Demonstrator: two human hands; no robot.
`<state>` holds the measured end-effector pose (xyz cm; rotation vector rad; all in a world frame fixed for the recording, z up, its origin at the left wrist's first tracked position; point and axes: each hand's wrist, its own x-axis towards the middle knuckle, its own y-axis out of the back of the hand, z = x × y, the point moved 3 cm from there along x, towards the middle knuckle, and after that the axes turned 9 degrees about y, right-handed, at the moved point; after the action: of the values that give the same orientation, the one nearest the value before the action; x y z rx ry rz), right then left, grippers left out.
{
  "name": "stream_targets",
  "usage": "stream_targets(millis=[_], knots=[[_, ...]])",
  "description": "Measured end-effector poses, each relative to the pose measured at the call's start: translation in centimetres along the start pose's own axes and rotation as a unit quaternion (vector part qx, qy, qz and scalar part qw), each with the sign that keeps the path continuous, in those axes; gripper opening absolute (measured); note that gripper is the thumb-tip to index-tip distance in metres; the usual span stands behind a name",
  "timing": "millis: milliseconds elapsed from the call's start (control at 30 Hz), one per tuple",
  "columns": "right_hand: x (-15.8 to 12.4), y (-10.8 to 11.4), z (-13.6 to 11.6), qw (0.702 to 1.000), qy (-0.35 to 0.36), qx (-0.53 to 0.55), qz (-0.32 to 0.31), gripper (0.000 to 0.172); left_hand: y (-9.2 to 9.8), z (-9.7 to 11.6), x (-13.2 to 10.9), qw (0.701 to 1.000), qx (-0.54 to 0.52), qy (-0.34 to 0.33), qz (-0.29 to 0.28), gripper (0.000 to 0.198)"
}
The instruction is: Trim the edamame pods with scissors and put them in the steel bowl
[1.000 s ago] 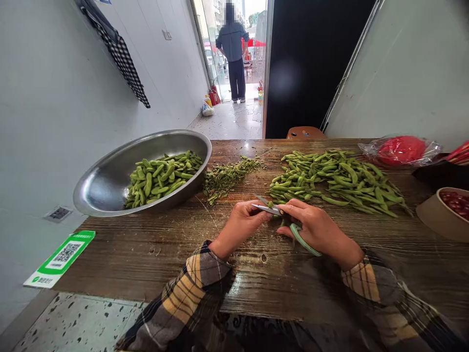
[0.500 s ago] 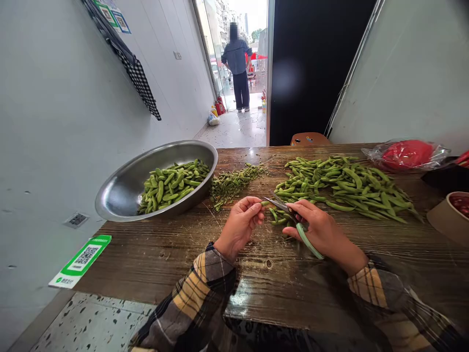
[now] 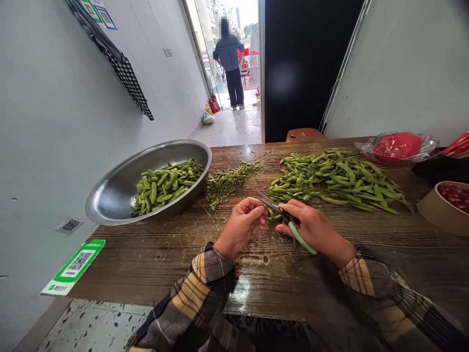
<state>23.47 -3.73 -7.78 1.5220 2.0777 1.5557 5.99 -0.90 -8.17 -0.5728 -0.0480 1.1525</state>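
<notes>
Gripping green-handled scissors [image 3: 301,241], the right hand [image 3: 313,227] angles the blades toward the left hand [image 3: 242,224], its fingers pinched, contents hidden. Loose pods [image 3: 353,182] lie at two o'clock and a pod-filled bowl [image 3: 110,198] at ten, seemingly for easy reach, trimmings [image 3: 229,182] between; at eight, the worktop's [image 3: 146,261] green card [image 3: 75,264] bears a QR code, its lettering illegible.

A green-and-white code card [image 3: 75,268] lay at the left end of the bench [image 3: 176,269]. At the right, a red bundle [image 3: 398,146] sat in clear plastic [image 3: 430,146], near a paper tub [image 3: 439,212] of red fruit [image 3: 454,196]. A checked cloth [image 3: 130,83] hung at the left wall [image 3: 164,93]; beyond, a person [image 3: 229,58] stood in the doorway [image 3: 261,73].
</notes>
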Motion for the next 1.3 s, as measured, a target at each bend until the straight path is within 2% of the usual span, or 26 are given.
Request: stream_targets(millis=[100, 267, 333, 400, 433, 500, 567, 600, 667, 733, 800, 867, 967, 1033, 1133, 1300], knots=[[-0.1, 0.1, 0.7, 1.0, -0.011, -0.025, 0.011, 0.037, 0.5, 0.3, 0.1, 1.0, -0.018, 0.007, 0.024, 0.026], [0.0, 0.8, 1.4, 0.996, -0.028, -0.029, 0.077, 0.039, 1.3, 0.4, 0.8, 0.996, -0.078, 0.028, 0.036, 0.019], [0.0, 0.9, 1.3, 0.996, -0.024, -0.03, 0.082, 0.039, 1.5, 0.2, 1.3, 0.999, -0.001, 0.027, 0.045, 0.021], [0.1, 0.8, 1.1, 0.996, -0.019, -0.032, 0.075, 0.04, 1.7, 0.1, 1.8, 0.983, 0.172, -0.019, 0.067, 0.015], [0.1, 0.8, 1.0, 0.997, -0.017, -0.032, 0.068, 0.041, 1.7, 0.1, 1.9, 0.956, 0.278, -0.056, 0.078, 0.011], [0.1, 0.7, 0.8, 0.998, -0.018, -0.026, 0.056, 0.04, 1.4, 0.0, 2.1, 0.868, 0.473, -0.122, 0.087, 0.014], [0.0, 0.6, 0.6, 0.998, -0.017, -0.019, 0.051, 0.039, 1.1, -0.2, 2.1, 0.779, 0.604, -0.151, 0.08, 0.025], [0.0, 0.6, 0.6, 0.998, -0.016, -0.016, 0.051, 0.039, 0.9, -0.3, 2.0, 0.745, 0.645, -0.151, 0.074, 0.028], [0.0, 0.5, 0.6, 0.999, -0.015, -0.016, 0.05, 0.039, 0.8, -0.4, 1.8, 0.702, 0.694, -0.145, 0.07, 0.027], [0.0, 0.5, 0.7, 0.999, -0.019, -0.018, 0.046, 0.038, 0.9, -0.3, 1.7, 0.69, 0.705, -0.146, 0.076, 0.019], [0.0, 0.5, 0.8, 0.998, -0.027, -0.021, 0.043, 0.038, 1.0, 0.0, 1.6, 0.719, 0.673, -0.155, 0.076, 0.01], [0.0, 0.7, 0.8, 0.998, -0.034, -0.025, 0.043, 0.039, 1.2, 0.3, 1.6, 0.789, 0.591, -0.154, 0.07, 0.007], [0.0, 0.9, 0.8, 0.998, -0.044, -0.029, 0.029, 0.041, 1.5, 0.7, 1.6, 0.903, 0.412, -0.113, 0.055, 0.016], [0.0, 0.9, 0.7, 0.998, -0.048, -0.028, 0.011, 0.042, 1.5, 0.7, 1.5, 0.946, 0.314, -0.076, 0.038, 0.023], [0.0, 0.8, 0.6, 0.999, -0.042, -0.023, -0.013, 0.046, 1.4, 0.6, 1.2, 0.967, 0.25, -0.05, 0.029, 0.027], [0.0, 0.6, 0.5, 0.999, -0.017, -0.009, -0.034, 0.052, 0.7, 0.7, 0.7, 0.967, 0.245, -0.063, 0.025, 0.023]])
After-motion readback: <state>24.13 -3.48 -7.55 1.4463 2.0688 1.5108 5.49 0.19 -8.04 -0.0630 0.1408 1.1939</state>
